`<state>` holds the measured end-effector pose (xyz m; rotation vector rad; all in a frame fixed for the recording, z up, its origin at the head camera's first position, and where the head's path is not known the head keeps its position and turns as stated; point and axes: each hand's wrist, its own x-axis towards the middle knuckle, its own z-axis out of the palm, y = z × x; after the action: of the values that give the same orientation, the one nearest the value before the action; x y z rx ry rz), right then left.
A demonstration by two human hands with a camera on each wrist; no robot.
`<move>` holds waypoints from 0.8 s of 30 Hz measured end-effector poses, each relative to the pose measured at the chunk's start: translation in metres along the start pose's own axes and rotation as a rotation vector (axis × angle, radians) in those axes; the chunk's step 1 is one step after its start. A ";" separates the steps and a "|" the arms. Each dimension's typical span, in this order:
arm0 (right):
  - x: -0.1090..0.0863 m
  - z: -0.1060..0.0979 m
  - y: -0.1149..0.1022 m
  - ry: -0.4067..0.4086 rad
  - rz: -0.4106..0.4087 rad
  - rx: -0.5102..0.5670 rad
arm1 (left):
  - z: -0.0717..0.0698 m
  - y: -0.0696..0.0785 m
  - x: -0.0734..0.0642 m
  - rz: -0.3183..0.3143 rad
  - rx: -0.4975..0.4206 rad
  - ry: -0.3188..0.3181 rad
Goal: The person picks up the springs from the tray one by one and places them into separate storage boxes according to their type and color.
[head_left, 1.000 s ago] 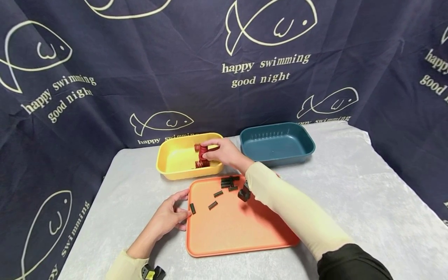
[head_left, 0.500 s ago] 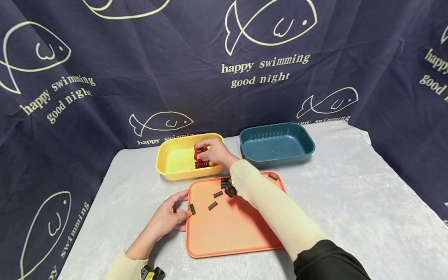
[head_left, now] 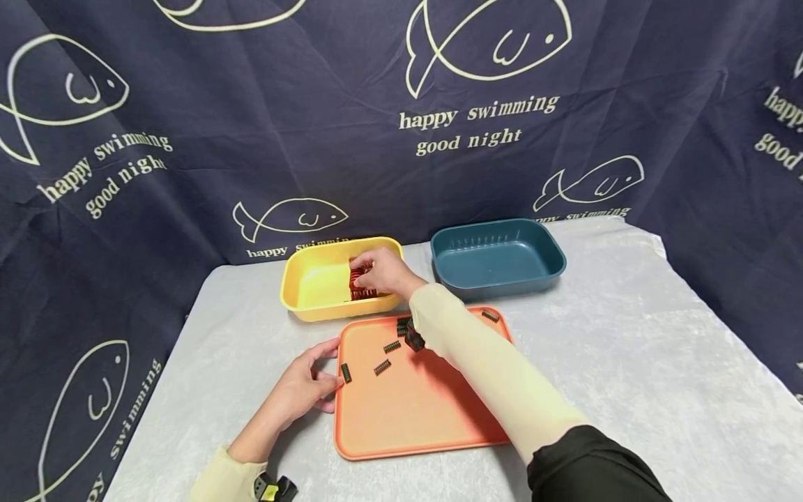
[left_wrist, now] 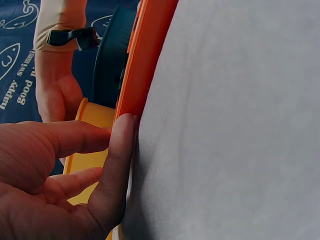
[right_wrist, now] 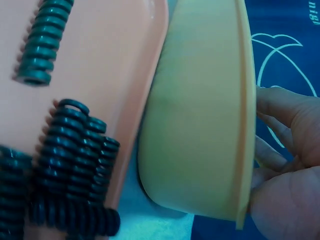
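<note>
My right hand [head_left: 389,272] reaches into the yellow bin [head_left: 320,312], its thumb and fingers pinching a red coil spring [head_left: 357,277]. Other red springs [head_left: 364,295] lie beside it at the bin's right end. In the right wrist view the bin's wall [right_wrist: 200,115] hides the fingertips and the red springs. My left hand [head_left: 297,387] holds the left rim of the orange tray [head_left: 414,418], thumb at the edge. Fingers also show along the tray's side in the left wrist view. One dark green spring [head_left: 346,373] lies on the tray close to that thumb.
More dark green springs [head_left: 392,346] lie on the tray, with a cluster [right_wrist: 75,155] near its far edge, partly behind my right forearm. Another spring [head_left: 490,316] sits in its far right corner. A teal bin [head_left: 502,282] stands right of the yellow one, before a printed curtain.
My right hand has moved slightly left and down inside the yellow bin, bringing its red spring down among the others. The forearm swung left, uncovering the tray's far right corner. My left hand stays put.
</note>
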<state>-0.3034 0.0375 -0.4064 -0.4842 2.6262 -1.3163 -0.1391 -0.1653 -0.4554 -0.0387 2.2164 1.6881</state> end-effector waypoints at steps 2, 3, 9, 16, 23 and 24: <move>-0.003 -0.005 -0.001 -0.019 0.017 0.066 | 0.000 0.000 0.000 0.000 0.002 -0.001; -0.005 -0.007 -0.001 -0.023 0.023 0.094 | 0.000 0.000 0.000 0.001 0.003 -0.002; -0.017 -0.025 -0.001 -0.016 -0.001 0.114 | 0.000 0.000 0.002 0.004 0.003 -0.008; -0.031 -0.040 0.004 -0.039 -0.026 0.228 | 0.000 0.000 0.001 0.003 -0.003 -0.005; -0.054 -0.058 0.018 -0.070 -0.016 0.330 | 0.001 -0.001 0.001 -0.004 -0.002 -0.001; -0.058 -0.061 0.019 -0.072 -0.020 0.335 | 0.001 -0.001 0.001 -0.006 0.000 0.001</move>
<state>-0.2707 0.1142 -0.3852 -0.4933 2.2835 -1.6684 -0.1399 -0.1645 -0.4564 -0.0458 2.2148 1.6847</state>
